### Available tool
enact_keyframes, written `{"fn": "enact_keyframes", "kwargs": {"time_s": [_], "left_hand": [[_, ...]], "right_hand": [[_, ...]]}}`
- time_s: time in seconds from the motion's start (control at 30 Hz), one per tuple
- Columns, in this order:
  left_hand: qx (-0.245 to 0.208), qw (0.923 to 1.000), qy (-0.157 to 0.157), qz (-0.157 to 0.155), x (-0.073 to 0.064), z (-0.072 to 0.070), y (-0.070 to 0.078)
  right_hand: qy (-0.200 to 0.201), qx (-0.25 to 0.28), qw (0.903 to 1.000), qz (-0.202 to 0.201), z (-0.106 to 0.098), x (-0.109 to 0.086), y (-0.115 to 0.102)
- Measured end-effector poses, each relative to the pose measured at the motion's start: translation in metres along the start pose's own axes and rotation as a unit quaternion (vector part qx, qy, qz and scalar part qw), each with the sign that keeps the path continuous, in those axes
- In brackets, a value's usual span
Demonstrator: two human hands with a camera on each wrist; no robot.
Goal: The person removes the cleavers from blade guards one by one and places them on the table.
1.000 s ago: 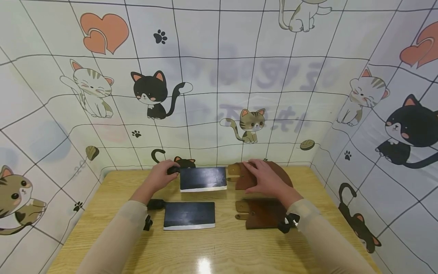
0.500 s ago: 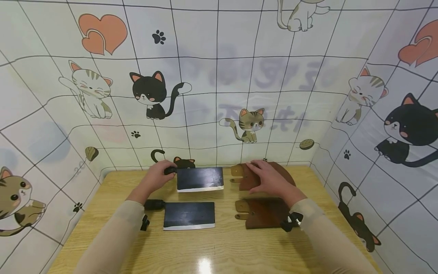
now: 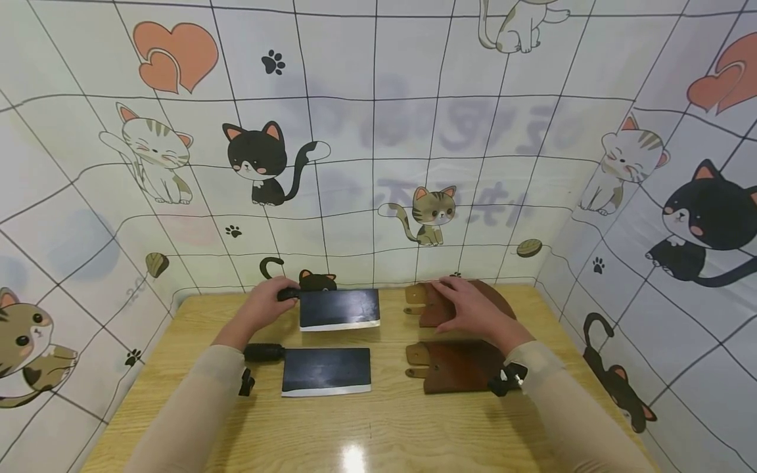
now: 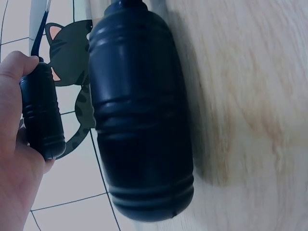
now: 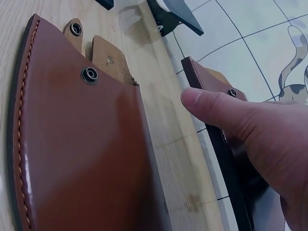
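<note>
Near the back of the table, my left hand [image 3: 263, 303] grips the black ridged handle [image 4: 42, 108] of a cleaver [image 3: 340, 309]. Its dark blade points right, pale edge toward me. To the right, my right hand [image 3: 473, 310] holds a brown leather knife sheath [image 3: 431, 315] between thumb and fingers. The right wrist view has the thumb on that sheath's black edge [image 5: 211, 125]; the other fingers are mostly hidden. The sheath's strap end faces the blade tip, with a gap between them. A second cleaver [image 3: 326, 370] and a second sheath [image 3: 461, 368] lie nearer to me.
Both nearer pieces lie on the wooden table [image 3: 378, 427]. Cat-patterned tiled sheeting [image 3: 355, 131] stands close behind the raised cleaver and sheath and along both sides. The second cleaver's handle [image 4: 139, 115] sits close beneath my left wrist.
My left hand and the cleaver have moved a little left. My right hand and its sheath have shifted slightly right, so the gap between blade and sheath has widened. The nearer pair stays put.
</note>
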State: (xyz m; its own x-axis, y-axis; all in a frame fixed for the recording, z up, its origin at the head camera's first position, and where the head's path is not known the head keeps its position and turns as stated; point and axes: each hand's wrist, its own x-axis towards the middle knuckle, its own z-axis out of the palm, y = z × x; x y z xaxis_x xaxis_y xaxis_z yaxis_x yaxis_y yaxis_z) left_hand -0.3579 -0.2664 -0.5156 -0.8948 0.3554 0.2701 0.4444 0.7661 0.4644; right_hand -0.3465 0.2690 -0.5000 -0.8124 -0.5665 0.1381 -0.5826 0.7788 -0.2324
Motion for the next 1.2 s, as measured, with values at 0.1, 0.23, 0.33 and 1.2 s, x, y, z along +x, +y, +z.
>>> {"fn": "enact_keyframes", "kwargs": {"time_s": [0.1,0.23,0.33,1.2], "left_hand": [[-0.002,1.0,-0.004,-0.007,-0.002,-0.002,-0.002],[-0.011,0.9997,-0.008,-0.018,-0.003,-0.004,-0.004],[-0.012,0.9997,-0.01,-0.02,-0.004,-0.004,-0.007],[-0.022,0.9987,-0.028,-0.036,-0.01,0.004,-0.024]], "right_hand": [[0.0,0.002,1.0,0.001,-0.001,-0.001,0.002],[0.002,0.005,1.0,0.002,-0.001,-0.002,0.005],[0.002,0.007,1.0,0.0,0.0,-0.003,0.006],[-0.03,0.04,0.9987,0.014,0.022,0.0,0.015]]}}
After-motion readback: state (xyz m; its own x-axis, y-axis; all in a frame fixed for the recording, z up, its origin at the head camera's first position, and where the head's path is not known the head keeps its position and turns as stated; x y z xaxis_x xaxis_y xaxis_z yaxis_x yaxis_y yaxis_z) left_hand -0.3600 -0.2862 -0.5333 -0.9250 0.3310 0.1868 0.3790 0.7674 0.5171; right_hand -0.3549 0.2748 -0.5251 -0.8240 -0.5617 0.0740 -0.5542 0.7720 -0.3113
